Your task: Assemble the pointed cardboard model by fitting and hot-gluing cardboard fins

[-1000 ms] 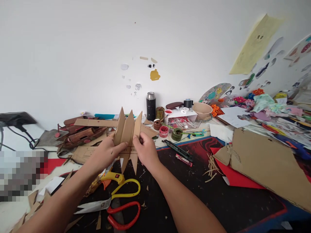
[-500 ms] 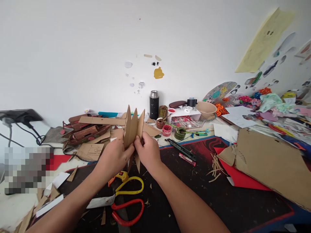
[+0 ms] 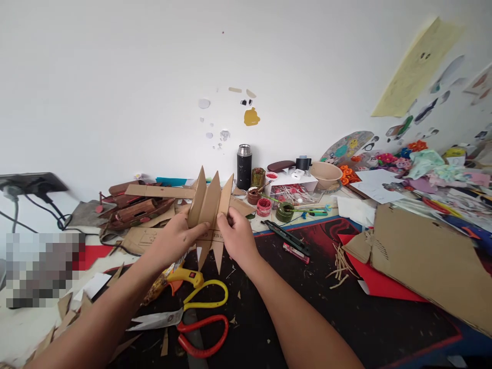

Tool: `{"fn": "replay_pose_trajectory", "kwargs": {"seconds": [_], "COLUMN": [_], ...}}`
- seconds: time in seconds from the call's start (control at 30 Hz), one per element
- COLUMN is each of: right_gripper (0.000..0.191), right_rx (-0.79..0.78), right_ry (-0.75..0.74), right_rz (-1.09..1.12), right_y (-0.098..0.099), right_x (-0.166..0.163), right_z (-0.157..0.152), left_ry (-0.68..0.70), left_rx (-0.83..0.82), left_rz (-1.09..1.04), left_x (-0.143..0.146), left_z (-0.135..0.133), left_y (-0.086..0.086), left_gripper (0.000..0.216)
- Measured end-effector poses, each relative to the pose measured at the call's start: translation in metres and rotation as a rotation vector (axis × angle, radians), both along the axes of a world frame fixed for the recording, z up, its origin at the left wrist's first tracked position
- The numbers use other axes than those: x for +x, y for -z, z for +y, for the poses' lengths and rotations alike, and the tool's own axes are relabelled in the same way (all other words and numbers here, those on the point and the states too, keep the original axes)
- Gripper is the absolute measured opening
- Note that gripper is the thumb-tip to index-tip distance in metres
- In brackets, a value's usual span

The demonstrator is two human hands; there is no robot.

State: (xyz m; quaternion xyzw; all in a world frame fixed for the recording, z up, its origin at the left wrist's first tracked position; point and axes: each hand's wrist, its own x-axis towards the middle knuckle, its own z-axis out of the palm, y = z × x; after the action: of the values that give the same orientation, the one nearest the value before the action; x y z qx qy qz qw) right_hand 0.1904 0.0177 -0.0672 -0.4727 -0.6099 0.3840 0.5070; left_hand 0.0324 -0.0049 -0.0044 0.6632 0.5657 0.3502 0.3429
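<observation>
Have spread the folded cardboard (image 3: 208, 207) wider since half a second ago, shifting the left hand (image 3: 176, 236) slightly away from the right hand (image 3: 240, 236). Now gripping it by opposite sides, with both thumbs on the near face and points aimed up and down, over the dark mat (image 3: 307, 307), just beyond the glue gun (image 3: 192, 277) and scissors (image 3: 180, 316). Behind, near the wall (image 3: 115, 77), standing beside paint jars (image 3: 263, 207): a black flask (image 3: 244, 169).
</observation>
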Motion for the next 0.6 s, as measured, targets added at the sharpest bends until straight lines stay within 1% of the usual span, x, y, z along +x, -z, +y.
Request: {"fn": "replay_pose_trajectory", "kwargs": {"seconds": [0.1,0.23,0.3,0.37,0.43,0.5,0.6], "right_gripper": [0.033,0.038,0.036,0.033,0.031,0.031,0.032], "right_rx": [0.019,-0.010,-0.038,-0.035,-0.012,0.005,0.017], "right_ry": [-0.055,-0.103,-0.116,-0.100,-0.058,-0.005,0.055], "right_rz": [0.044,0.097,0.165,0.202,0.167,0.086,-0.031], "right_y": [-0.004,-0.008,-0.007,-0.005,-0.002,0.001,0.003], "right_x": [0.003,0.005,0.006,0.006,0.007,0.007,0.008], "right_z": [-0.002,-0.003,-0.001,0.003,0.006,0.008,0.008], "left_ry": [-0.020,0.090,0.131,0.144,0.144,0.138,0.110], "left_rx": [-0.060,-0.088,-0.104,-0.116,-0.109,-0.080,0.006], "left_rz": [-0.052,-0.058,-0.037,-0.004,0.038,0.100,0.233], "left_x": [-0.008,-0.017,-0.019,-0.018,-0.014,-0.009,0.001], "left_z": [0.001,0.001,0.001,0.000,-0.001,-0.003,-0.008], "left_y": [-0.008,-0.012,-0.012,-0.012,-0.011,-0.009,-0.004], "left_gripper": [0.051,0.051,0.048,0.044,0.042,0.041,0.038]}}
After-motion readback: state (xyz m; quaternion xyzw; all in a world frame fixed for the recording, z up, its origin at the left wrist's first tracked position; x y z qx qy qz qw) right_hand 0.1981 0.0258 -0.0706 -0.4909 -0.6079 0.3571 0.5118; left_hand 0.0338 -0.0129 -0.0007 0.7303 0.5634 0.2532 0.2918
